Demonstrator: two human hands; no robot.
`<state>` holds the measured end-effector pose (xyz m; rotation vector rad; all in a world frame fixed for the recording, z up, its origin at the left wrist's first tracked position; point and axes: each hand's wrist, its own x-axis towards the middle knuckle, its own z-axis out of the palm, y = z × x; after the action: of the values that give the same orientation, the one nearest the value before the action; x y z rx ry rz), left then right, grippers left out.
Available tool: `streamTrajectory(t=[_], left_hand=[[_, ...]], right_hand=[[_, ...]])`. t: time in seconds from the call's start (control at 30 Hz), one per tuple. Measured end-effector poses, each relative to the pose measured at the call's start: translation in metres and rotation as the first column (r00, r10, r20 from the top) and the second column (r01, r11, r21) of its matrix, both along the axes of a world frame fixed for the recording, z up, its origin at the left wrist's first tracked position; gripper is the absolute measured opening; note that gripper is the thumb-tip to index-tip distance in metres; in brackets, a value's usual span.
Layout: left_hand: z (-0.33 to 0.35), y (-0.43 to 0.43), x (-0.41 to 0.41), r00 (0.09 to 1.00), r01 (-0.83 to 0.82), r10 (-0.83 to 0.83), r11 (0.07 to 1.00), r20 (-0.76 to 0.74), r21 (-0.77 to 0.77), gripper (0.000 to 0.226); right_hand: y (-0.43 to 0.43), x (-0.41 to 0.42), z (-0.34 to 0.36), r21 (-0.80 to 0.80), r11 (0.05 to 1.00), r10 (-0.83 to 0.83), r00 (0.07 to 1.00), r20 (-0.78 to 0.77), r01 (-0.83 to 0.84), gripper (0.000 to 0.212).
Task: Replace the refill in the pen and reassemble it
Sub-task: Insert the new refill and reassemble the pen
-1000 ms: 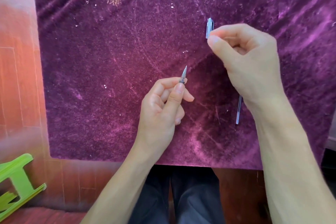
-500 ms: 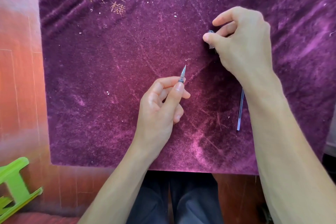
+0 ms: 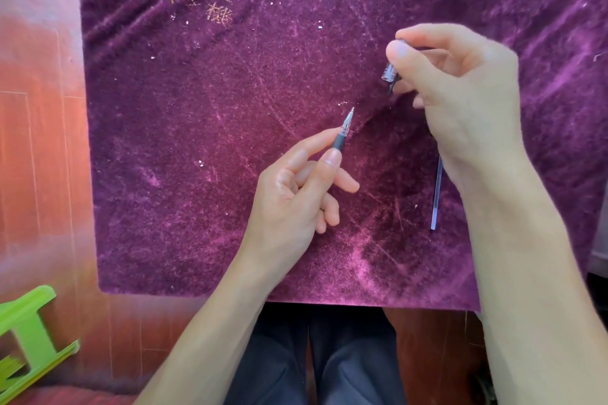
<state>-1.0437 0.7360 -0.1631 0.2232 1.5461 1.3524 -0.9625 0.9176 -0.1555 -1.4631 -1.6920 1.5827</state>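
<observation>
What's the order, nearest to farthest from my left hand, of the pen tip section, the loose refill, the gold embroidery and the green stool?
1. Pen tip section: gripped in the left hand.
2. Loose refill: on the cloth, to its right.
3. Gold embroidery: far edge of the cloth.
4. Green stool: on the floor, lower left.

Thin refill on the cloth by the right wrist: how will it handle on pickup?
The refill looks long and thin, so probably light and slightly bendy. The plush cloth should stop it rolling. Lying flat, likely fiddly to pinch.

Head-worn camera looks steeply down, close above the purple cloth (image 3: 230, 148)
</observation>
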Motion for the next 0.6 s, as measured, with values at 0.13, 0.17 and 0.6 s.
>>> streamTrajectory(t=[0.13,0.17,0.6], left_hand=[[0.002,-0.004,0.002,0.999,0.023,-0.022,1.000,-0.028,0.001,0.017],[0.002,-0.005,0.003,0.999,0.027,-0.027,1.000,-0.036,0.002,0.014],[0.005,-0.013,0.013,0.999,0.033,-0.033,0.999,-0.012,-0.007,0.010]], right_hand=[[-0.020,0.015,0.002,-0.129,0.991,-0.054,0.995,-0.086,0.043,0.010],[-0.025,0.019,0.001,-0.142,0.989,-0.053,0.994,-0.093,0.040,0.011],[-0.054,0.035,-0.005,-0.209,0.977,-0.068,0.987,-0.146,0.036,0.012]])
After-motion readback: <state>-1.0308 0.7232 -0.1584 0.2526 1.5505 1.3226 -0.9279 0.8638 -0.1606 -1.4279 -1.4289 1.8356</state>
